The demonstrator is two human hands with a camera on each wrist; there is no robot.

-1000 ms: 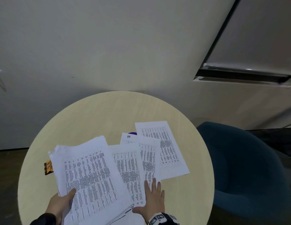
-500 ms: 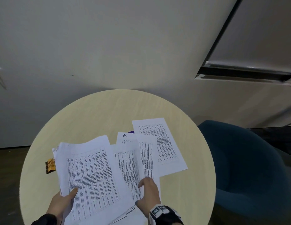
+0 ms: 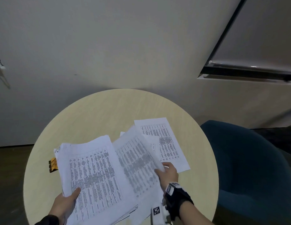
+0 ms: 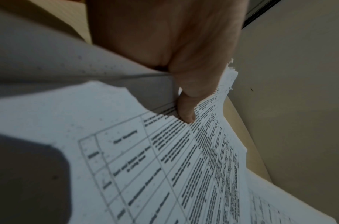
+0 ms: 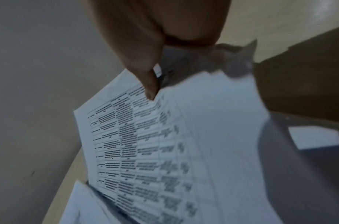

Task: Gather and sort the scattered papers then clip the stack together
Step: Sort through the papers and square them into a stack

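My left hand (image 3: 67, 199) holds a stack of printed sheets (image 3: 91, 172) above the near left of the round table (image 3: 96, 114), thumb on top (image 4: 186, 112). My right hand (image 3: 167, 173) pinches a single printed sheet (image 3: 136, 159) by its right edge and holds it lifted, blurred with motion, beside the stack; its thumb (image 5: 149, 89) lies on the page. Another printed sheet (image 3: 164, 143) lies flat at the table's right, and one more sheet (image 3: 152, 142) is partly hidden under the lifted one. An orange and black binder clip (image 3: 52, 164) peeks out left of the stack.
A teal upholstered chair (image 3: 248, 168) stands close to the table's right side. A pale wall rises behind the table. Bare tabletop shows at the far half. A dark floor lies to the left below the table edge.
My right hand went from lying flat on the sheet to pinching it, then lifted it off the table toward the stack. The left hand kept holding the stack.
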